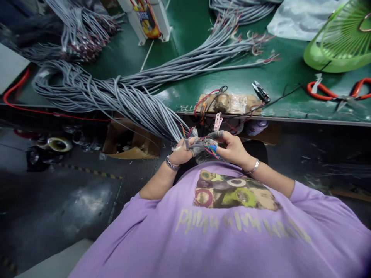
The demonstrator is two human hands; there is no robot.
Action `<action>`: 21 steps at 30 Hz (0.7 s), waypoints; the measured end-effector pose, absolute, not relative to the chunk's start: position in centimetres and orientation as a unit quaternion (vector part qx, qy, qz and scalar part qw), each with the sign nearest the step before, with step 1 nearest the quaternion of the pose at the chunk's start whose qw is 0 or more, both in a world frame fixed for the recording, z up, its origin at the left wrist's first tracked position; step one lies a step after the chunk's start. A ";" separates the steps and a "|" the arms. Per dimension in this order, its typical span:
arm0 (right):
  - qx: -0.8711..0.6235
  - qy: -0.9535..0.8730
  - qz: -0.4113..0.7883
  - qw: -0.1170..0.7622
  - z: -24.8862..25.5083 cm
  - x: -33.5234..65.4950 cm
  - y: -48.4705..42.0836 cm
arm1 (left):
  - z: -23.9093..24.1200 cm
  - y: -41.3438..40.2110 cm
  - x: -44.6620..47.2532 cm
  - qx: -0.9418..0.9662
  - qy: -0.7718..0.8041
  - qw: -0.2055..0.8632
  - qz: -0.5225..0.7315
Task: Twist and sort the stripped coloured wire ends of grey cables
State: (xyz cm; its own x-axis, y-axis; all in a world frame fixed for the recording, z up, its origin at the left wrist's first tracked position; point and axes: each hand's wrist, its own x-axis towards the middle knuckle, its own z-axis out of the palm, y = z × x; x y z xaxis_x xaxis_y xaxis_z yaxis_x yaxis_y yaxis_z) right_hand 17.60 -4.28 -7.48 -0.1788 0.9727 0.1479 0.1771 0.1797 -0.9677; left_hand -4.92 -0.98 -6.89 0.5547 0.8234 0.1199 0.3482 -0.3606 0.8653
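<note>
A thick bundle of grey cables [130, 100] runs across the green table and over its front edge to my hands. My left hand [183, 151] is closed around a cable end near the stripped tips. My right hand [233, 148] pinches at the coloured wires [212, 150] fanned out of that end, with finger covers on some fingertips. Frayed shielding and red, blue, green and orange strands show between the hands. Exactly which strands the right fingers hold is too small to make out. A pink clip [218, 122] hangs at the table edge just beyond my right hand.
On the table [179, 46] lie a taped wooden block [232, 103] with wires, small snips [261, 92], orange-handled pliers [342, 94] and a green fan [339, 42]. More stripped cables [84, 34] sit at the back left. Below stands a cardboard box [130, 141].
</note>
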 end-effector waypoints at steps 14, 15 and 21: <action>-0.479 -0.434 0.586 0.489 -8.1 17.8 -5.5 | -5.9 -1.5 -4.5 0.578 0.374 0.608 0.395; -0.460 -0.447 0.611 0.465 -8.0 17.6 -5.7 | -5.9 -1.5 -4.4 0.579 0.372 0.609 0.395; -0.432 -0.383 0.647 0.498 -7.2 15.8 -5.3 | -5.7 -1.8 -4.0 0.601 0.387 0.588 0.379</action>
State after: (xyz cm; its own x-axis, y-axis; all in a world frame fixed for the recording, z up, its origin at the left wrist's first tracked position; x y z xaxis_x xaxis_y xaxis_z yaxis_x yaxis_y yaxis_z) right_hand 15.77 -5.28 -7.17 -0.1322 0.9752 -0.1774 -0.3130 -0.2109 -0.9260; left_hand -4.05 -1.78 -5.65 0.4141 0.9102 0.0002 0.0187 -0.0088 0.9998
